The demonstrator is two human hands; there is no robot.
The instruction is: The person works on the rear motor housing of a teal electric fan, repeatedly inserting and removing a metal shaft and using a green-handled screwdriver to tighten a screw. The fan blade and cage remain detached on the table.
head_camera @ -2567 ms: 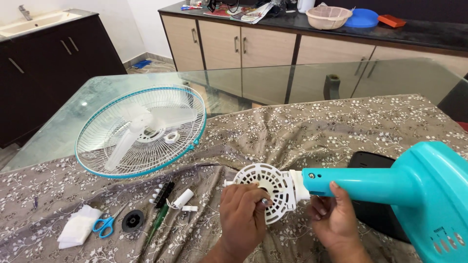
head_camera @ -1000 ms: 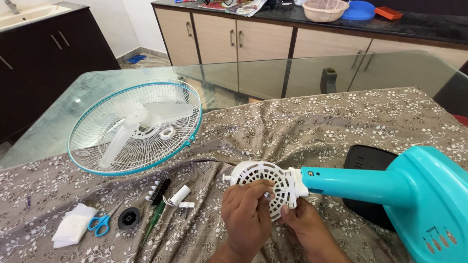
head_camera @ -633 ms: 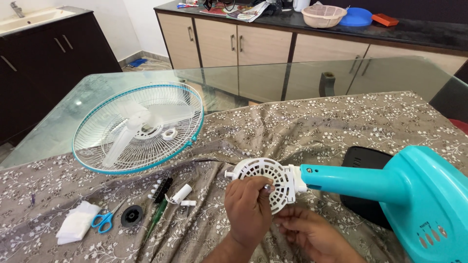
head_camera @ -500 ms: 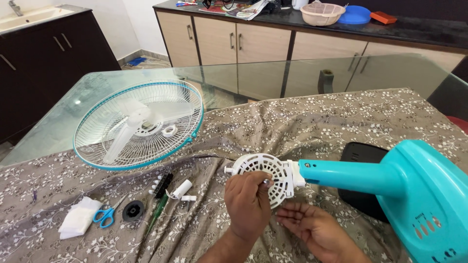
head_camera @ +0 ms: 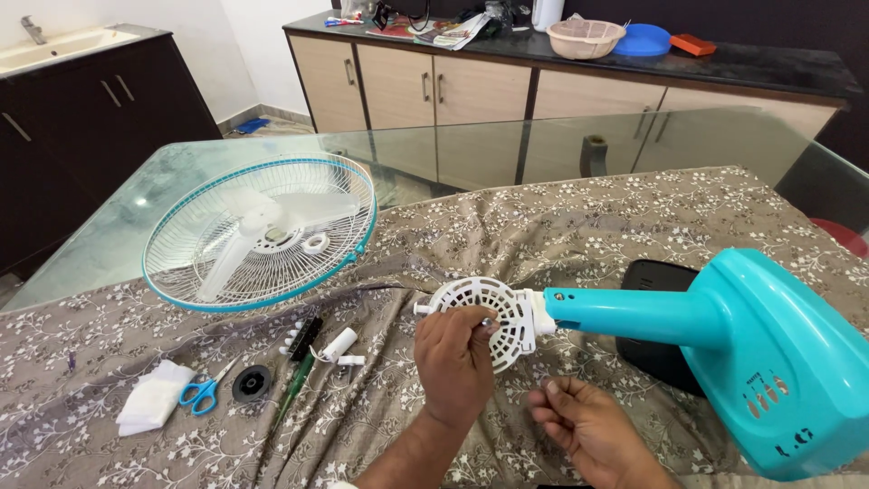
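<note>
- Pinching the near edge of the white slotted disc [head_camera: 489, 317], the left hand [head_camera: 454, 362] has its grip closed on that part, thumb and fingertips at the rim.
- That disc sits at the left end of the teal fan body [head_camera: 724, 349], which lies on its side across the right of the worktop; the disc is just above and to the right of the left hand's knuckles.
- The right hand [head_camera: 588, 430] rests palm up just near of the disc, fingers loosely curled, its grip open and holding nothing that can be seen; it does not touch the disc.
- A black base [head_camera: 656, 326] shows behind the teal body and is mostly hidden by it.
- What the left fingertips press on the disc's near face is hidden by the hand itself.
- The teal body is cut off at the right and lower edges of the view; small markings on its near face are too small to make out.
- Far left, a round wire fan guard [head_camera: 262, 231] with a teal rim lies on the glass worktop [head_camera: 136, 208], a pale blade inside it.
- Left of the hands, on the floral cloth [head_camera: 543, 217], lie a white folded wad [head_camera: 154, 407], blue-handled scissors [head_camera: 204, 391], a black round cap [head_camera: 251, 383], a green screwdriver [head_camera: 291, 394] and a small white cylinder [head_camera: 339, 344].
</note>
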